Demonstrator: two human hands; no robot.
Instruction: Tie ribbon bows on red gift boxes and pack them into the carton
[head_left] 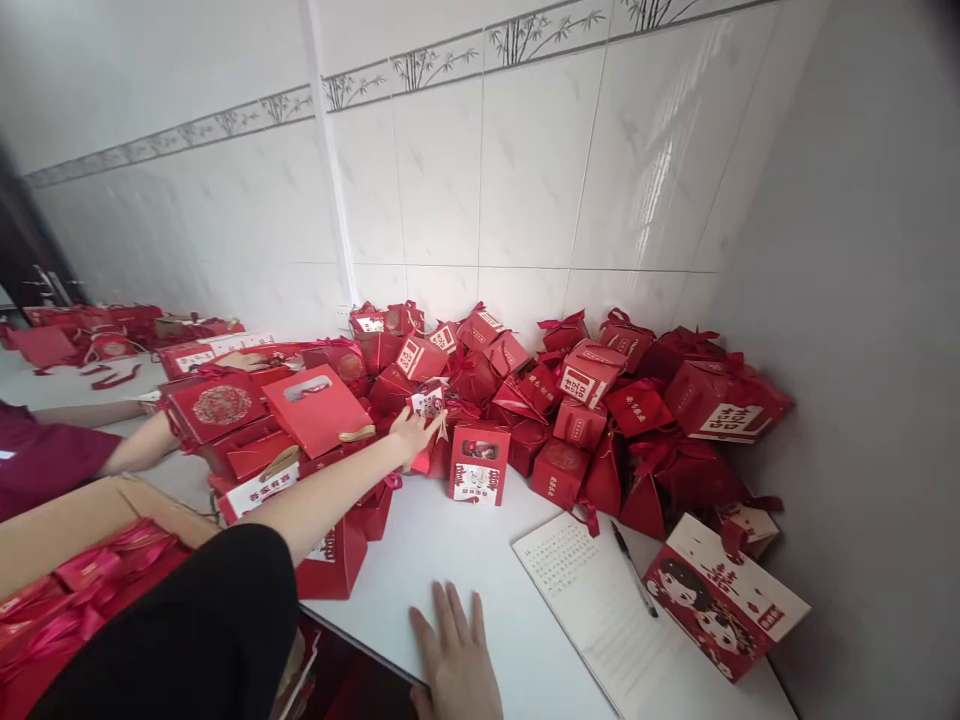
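My left hand (411, 432), reaching out from a black sleeve, closes its fingers on a small red paper gift box with a white label (427, 400). This box sits at the near edge of the heap of red ribboned gift boxes (600, 400) piled against the white tiled wall (525, 180). My right hand (454, 655) lies released, palm flat, on the white tabletop (420, 540). At right is an open lined notebook (600, 610) bearing a black pen (634, 570). At far left is another person's maroon sleeve (37, 455).
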